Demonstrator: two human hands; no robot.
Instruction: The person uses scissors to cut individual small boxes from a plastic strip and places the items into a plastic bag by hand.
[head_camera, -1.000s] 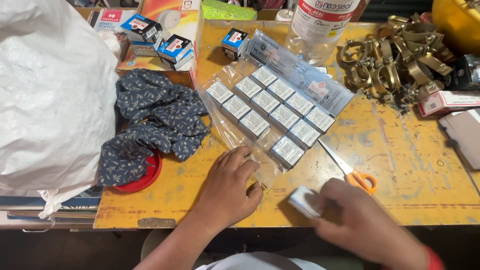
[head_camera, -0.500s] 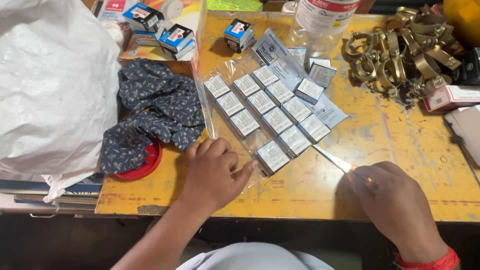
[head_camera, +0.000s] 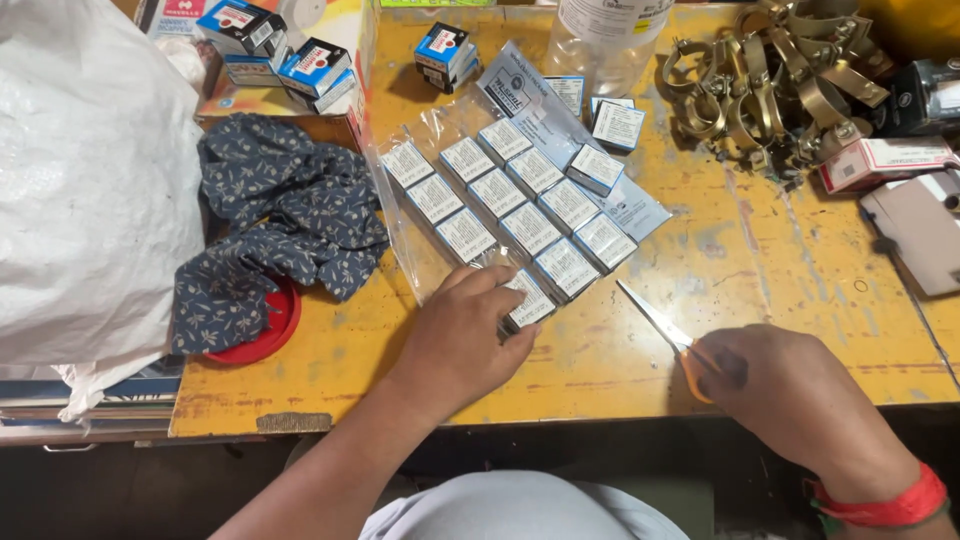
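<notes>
My left hand (head_camera: 462, 335) rests palm-down on the near end of a clear plastic pack (head_camera: 520, 205) of several small white boxes, its fingers touching the nearest box (head_camera: 527, 300). My right hand (head_camera: 790, 395) is closed around the orange handles of a pair of scissors (head_camera: 662, 328), whose blades point up-left towards the pack and lie just above the yellow table (head_camera: 760, 260). A red band circles my right wrist. A few loose white boxes (head_camera: 617, 125) lie beyond the pack.
A blue patterned cloth (head_camera: 275, 225) covers a red lid (head_camera: 255, 335) at left, beside a large white sack (head_camera: 85, 180). Blue-black small cartons (head_camera: 300, 55) and a plastic bottle (head_camera: 610, 40) stand at the back. A heap of brass clamps (head_camera: 790, 85) sits at back right.
My left hand has slid forward onto the nearest box of the pack. My right hand, which held a white box a second ago, now grips the scissors' handles; the blades point at the pack.
</notes>
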